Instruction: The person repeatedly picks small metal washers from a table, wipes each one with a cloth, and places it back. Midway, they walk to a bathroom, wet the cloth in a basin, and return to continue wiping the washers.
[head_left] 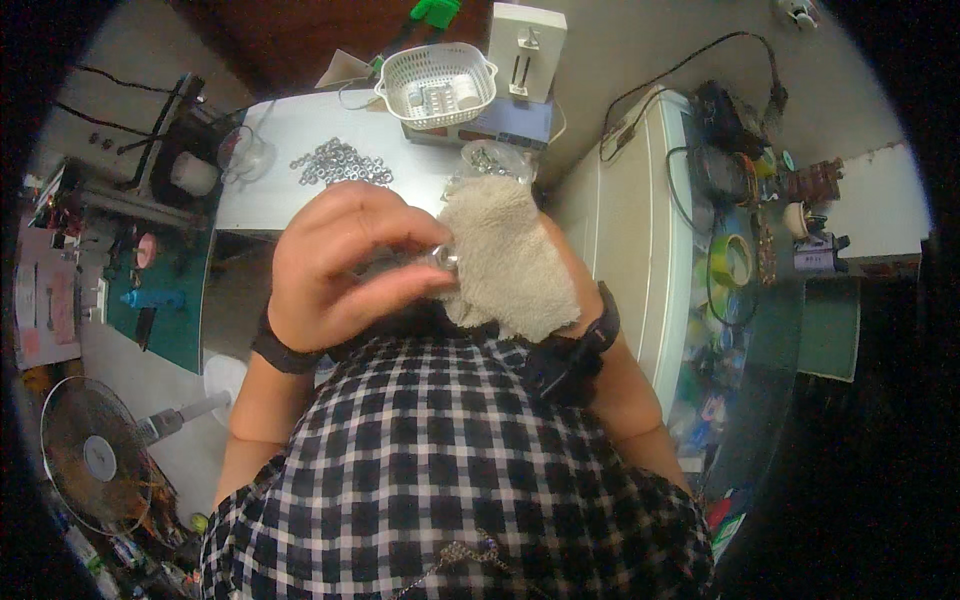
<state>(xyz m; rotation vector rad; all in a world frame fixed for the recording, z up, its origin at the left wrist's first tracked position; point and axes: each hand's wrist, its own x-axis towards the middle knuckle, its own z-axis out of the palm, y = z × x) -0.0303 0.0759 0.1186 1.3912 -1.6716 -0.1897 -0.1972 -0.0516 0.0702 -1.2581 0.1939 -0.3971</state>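
Observation:
My left hand (pixel 345 265) is raised close in front of my chest, its fingers pinched on a small shiny metal part (pixel 443 258). My right hand is wrapped in a beige fluffy cloth (pixel 505 260) that presses against that part; only the wrist with a black band (pixel 590 340) shows. Beyond the hands, on a white table (pixel 290 150), lies a heap of several metal nuts (pixel 340 163). A clear bag of more nuts (pixel 487 160) sits just behind the cloth.
A white plastic basket (pixel 437 83) holding metal pieces stands on a flat device at the table's back. A white box (pixel 527 50) rises beside it. A cluttered bench (pixel 750 250) runs along the right. A floor fan (pixel 95 455) stands lower left.

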